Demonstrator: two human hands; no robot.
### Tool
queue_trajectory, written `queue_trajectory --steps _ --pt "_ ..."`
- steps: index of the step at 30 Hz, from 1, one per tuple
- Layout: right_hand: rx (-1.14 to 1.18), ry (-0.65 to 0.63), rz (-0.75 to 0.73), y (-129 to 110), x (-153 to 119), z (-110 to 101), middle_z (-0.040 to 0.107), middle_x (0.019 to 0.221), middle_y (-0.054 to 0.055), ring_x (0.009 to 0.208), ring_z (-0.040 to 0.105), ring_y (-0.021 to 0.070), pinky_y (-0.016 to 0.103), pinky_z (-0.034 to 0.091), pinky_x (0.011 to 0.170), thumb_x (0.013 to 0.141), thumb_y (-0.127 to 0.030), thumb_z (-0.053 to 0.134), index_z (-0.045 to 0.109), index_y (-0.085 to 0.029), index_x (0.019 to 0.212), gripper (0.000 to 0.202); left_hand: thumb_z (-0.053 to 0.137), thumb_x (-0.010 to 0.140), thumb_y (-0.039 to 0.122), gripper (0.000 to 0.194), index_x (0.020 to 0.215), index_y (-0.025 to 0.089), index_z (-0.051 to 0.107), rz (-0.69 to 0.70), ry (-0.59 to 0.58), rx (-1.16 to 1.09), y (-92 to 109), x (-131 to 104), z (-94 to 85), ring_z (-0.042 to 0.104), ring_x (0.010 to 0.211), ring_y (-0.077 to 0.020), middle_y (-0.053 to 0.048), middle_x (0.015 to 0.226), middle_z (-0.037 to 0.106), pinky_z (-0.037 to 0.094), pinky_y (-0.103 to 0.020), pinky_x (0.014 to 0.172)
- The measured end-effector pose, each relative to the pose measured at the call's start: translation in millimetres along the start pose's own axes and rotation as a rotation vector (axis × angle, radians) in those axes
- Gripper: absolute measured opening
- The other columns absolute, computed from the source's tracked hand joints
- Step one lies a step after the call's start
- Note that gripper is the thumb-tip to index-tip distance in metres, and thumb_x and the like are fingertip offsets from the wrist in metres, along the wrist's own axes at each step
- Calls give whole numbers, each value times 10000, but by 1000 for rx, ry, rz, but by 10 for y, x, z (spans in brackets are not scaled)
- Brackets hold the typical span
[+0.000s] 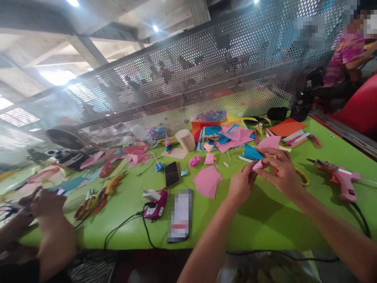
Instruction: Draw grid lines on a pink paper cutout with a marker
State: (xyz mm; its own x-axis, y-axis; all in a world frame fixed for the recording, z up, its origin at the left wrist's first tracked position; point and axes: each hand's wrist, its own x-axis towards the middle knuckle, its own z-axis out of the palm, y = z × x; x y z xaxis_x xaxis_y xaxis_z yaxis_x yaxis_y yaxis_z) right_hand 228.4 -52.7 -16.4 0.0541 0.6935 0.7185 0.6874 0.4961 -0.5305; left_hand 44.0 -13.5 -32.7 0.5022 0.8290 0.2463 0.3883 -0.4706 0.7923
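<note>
Between my hands is a small folded piece of pink paper [258,165]. My left hand [242,181] pinches it from the left, and my right hand [281,169] has its fingers closed on its right side. A piece of blue paper [251,152] shows just behind my fingers. Left of my hands, cut pink paper sheets [207,181] lie stacked on the green table. Scissors with yellow handles [302,177] are partly hidden behind my right hand. Further right lies a pink hot glue gun [343,181] with its cord hanging off the table.
A dark phone [172,175], a second phone [179,216] and a purple power adapter [156,205] with cables lie to the left. Markers [296,137] and coloured paper [232,135] sit along a perforated metal screen [188,86]. A co-worker's hands [44,202] are at far left.
</note>
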Motion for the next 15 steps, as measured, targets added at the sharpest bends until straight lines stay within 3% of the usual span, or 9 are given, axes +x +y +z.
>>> queue_trajectory --steps 4,8,11,15 --pt "14 -6 32 23 1 14 728 1300 79 1227 620 349 586 498 1043 960 -399 750 738 -283 845 164 573 1054 435 450 1473 285 641 -20 -14 -90 4 11 -1 685 1171 -311 -124 1322 744 514 -412 1027" --pt "58 28 46 41 5 2 729 1259 78 1214 623 339 568 516 1027 964 -389 758 744 -295 880 126 590 1026 602 668 1554 194 567 -107 -136 -512 -41 29 -55 662 896 -205 -103 1055 746 528 -306 790" --pt "70 41 45 42 16 -15 725 1265 71 1212 628 338 573 504 1051 976 -380 745 769 -310 906 102 605 968 726 772 1439 117 669 -216 -168 -776 -90 38 -117 622 745 -155 -87 899 715 484 -265 683" --pt "77 62 37 48 31 -22 722 1272 61 1223 629 335 572 492 1067 992 -383 725 783 -321 935 102 786 852 673 673 1218 108 775 -329 -160 -890 -130 49 -163 578 665 -113 -62 830 711 457 -251 663"
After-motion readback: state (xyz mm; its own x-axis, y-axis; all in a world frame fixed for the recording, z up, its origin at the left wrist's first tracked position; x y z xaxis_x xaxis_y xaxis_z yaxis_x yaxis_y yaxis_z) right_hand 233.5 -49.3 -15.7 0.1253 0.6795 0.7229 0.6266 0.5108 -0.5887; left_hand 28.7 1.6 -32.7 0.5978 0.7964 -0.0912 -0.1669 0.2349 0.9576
